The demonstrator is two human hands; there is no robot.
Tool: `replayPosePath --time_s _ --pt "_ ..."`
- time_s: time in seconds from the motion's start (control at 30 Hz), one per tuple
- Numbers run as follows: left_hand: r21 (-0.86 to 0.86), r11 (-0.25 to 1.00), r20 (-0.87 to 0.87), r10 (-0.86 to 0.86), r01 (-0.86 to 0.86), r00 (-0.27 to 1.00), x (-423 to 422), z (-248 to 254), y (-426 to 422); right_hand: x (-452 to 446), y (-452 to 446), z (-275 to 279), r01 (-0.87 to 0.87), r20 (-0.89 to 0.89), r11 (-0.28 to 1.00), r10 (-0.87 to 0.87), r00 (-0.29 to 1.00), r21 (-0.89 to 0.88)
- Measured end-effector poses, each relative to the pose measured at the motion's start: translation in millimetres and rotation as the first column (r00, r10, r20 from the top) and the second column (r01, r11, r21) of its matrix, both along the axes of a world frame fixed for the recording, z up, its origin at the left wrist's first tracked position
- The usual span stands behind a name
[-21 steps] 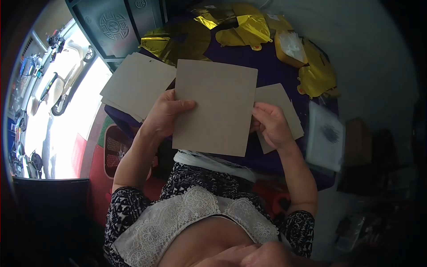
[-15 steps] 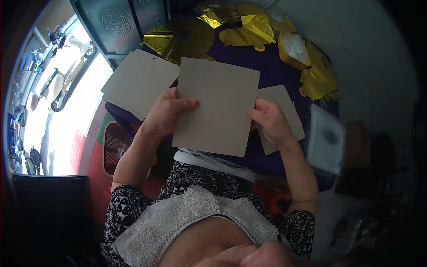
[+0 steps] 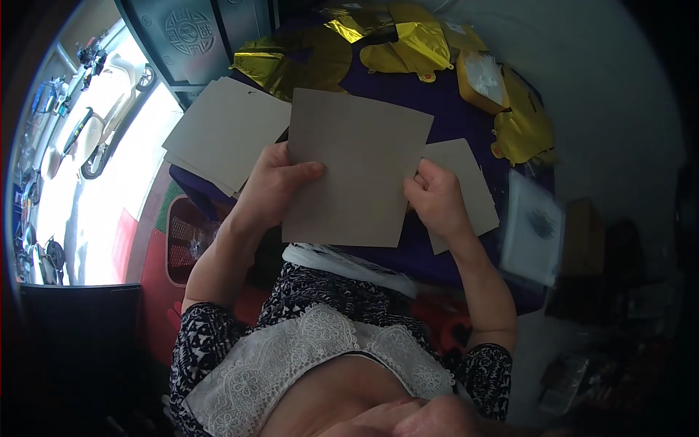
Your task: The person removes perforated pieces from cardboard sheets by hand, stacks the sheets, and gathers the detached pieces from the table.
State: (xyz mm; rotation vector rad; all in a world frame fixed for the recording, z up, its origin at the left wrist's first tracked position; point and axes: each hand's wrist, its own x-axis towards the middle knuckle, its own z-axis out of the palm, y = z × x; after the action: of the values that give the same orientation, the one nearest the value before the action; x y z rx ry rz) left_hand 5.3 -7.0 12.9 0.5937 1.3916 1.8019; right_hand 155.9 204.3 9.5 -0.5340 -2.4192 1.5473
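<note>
A rectangular grey-beige card (image 3: 357, 171) is held up in front of my body, above the purple-covered table. My left hand (image 3: 275, 182) grips its left edge, thumb on the face and fingers behind. At its right edge my right hand (image 3: 437, 195) pinches the card between thumb and curled fingers. A stack of similar cards (image 3: 226, 131) lies on the table to the left, behind my left hand. More cards (image 3: 467, 182) lie to the right, partly hidden by my right hand and the held card.
Gold foil pieces (image 3: 415, 51) lie along the table's far side, beside a yellow box (image 3: 482, 80) of clear plastic. A clear plastic packet (image 3: 535, 226) is at the right edge. A red basket (image 3: 186, 240) stands lower left. The purple cloth (image 3: 393, 95) covers the table.
My right hand has shifted slightly left along the card's edge and its fingers have curled more. The card has tilted a little, its top right corner moving outward.
</note>
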Motion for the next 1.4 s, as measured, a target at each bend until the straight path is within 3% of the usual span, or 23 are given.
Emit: replayPosePath --time_s 0.07,0.17,0.27,0.37,0.47,0.57,0.67,0.8,0.9,1.0,1.4 --pt "0.004 1.0 0.071 0.005 -0.006 0.997 -3.6 -0.5 -0.3 -1.4 -4.5 11.9 -0.054 -0.141 0.894 -0.01 0.99 -0.444" --pt "0.032 0.999 0.139 0.025 -0.03 0.99 -2.9 -0.7 1.3 2.0 6.1 11.2 -0.154 -0.154 0.879 0.094 0.984 -0.451" --pt "0.042 0.999 0.172 0.003 -0.011 0.985 -2.9 -4.8 3.8 4.0 11.3 9.4 -0.175 -0.088 0.927 0.154 0.984 -0.333" --pt "0.029 0.999 0.182 0.013 -0.019 0.983 0.9 -7.3 7.7 5.2 7.1 6.2 -0.095 0.015 0.995 0.096 0.995 -0.011" --pt "0.053 0.999 0.225 -0.024 0.012 0.974 -0.5 -11.5 11.5 8.6 14.7 -8.1 -0.071 -0.055 0.995 0.067 0.996 -0.072" --pt "0.119 0.992 0.248 -0.063 0.034 0.967 0.6 -15.1 19.7 4.3 -3.6 -0.4 0.011 -0.286 0.882 -0.165 0.944 -0.472" --pt "0.088 0.99 0.182 -0.128 0.114 0.975 0.8 -12.2 25.0 12.5 8.0 -9.7 0.015 -0.233 0.929 -0.109 0.966 -0.371" --pt "0.446 0.873 0.459 -0.412 0.197 0.787 0.2 -22.2 26.7 23.0 23.1 -14.0 0.063 -0.281 0.882 -0.216 0.935 -0.468" --pt "0.516 0.823 0.378 -0.468 0.237 0.799 3.0 -34.2 32.4 29.7 28.4 -11.9 0.104 -0.284 0.85 -0.285 0.915 -0.517" --pt "0.334 0.92 0.352 -0.325 0.207 0.878 10.2 -36.1 35.1 32.7 32.1 -15.6 0.114 -0.283 0.84 -0.302 0.91 -0.531" --pt "0.104 0.994 0.181 -0.06 0.041 0.982 8.5 -21.2 17.4 24.2 28.2 -23.8 -0.003 -0.278 0.899 -0.132 0.951 -0.437"
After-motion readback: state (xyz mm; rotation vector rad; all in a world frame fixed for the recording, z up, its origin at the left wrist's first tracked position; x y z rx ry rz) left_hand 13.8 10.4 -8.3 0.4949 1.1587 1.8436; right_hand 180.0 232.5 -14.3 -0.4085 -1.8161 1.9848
